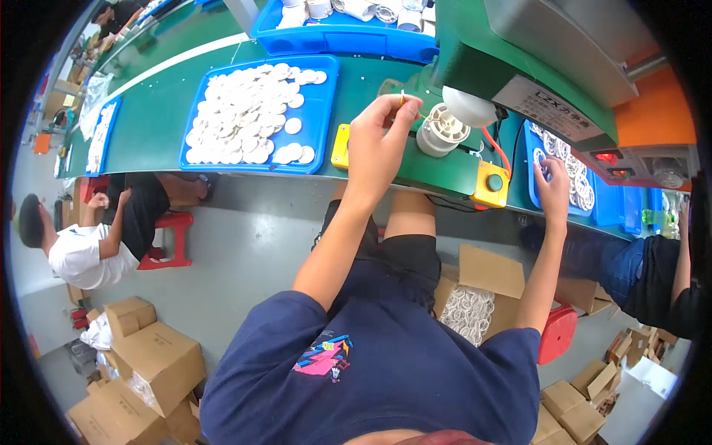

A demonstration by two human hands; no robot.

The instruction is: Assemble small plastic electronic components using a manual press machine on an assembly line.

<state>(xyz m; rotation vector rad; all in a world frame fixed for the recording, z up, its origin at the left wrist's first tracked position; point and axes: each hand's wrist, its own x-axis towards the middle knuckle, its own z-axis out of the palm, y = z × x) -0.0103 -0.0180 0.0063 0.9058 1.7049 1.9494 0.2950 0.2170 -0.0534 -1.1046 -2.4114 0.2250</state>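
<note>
My left hand (378, 141) is raised over the bench, thumb and fingertips pinched on a thin yellowish wire-like piece (423, 115). Just right of these fingertips is a white round plastic part (449, 124) with a spoked top, sitting on a pale round base (436, 142). Directly above it hangs the rounded white head (469, 108) of a green machine (482, 70). My right hand (553, 189) reaches into a blue tray (535, 194) of white rings (582, 185). Its thumb and fingers are apart beside the rings, with nothing visibly gripped.
Yellow button boxes (340, 146) (489, 185) flank the machine at the bench edge. A blue tray (331, 111) of white discs lies left, and a blue bin (348, 41) of white cylinders behind. An open carton (489, 271) of rings stands below. Another person (96, 237) sits left.
</note>
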